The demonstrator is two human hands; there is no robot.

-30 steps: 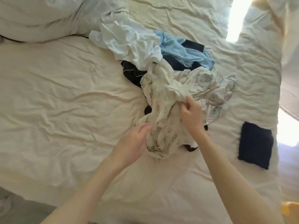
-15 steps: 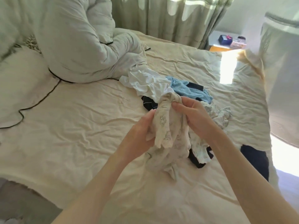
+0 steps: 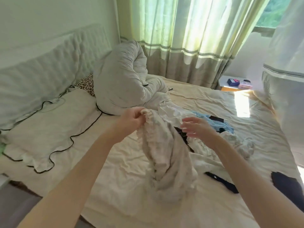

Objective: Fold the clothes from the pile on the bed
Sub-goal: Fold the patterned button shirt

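Observation:
A cream patterned garment (image 3: 164,155) hangs above the bed (image 3: 115,155), its ruffled edge pinched in my left hand (image 3: 133,120). My right hand (image 3: 195,127) hovers just right of it with fingers spread, holding nothing. Behind the hands lies the clothes pile: a white garment (image 3: 171,115), a light blue knit (image 3: 212,124), dark pieces (image 3: 182,134) and a pale printed garment (image 3: 236,143). A folded dark item (image 3: 289,186) lies on the sheet at the lower right.
A bunched grey duvet (image 3: 125,83) and a frilled pillow (image 3: 49,129) lie at the head of the bed. Curtains (image 3: 189,38) hang behind. A nightstand (image 3: 235,83) with small items stands at the far right. A dark strip (image 3: 220,181) lies near the folded item.
The cream garment has been lifted off the pile and raised. My left hand now pinches its top edge, and my right hand has let go and opened. The camera has tilted up.

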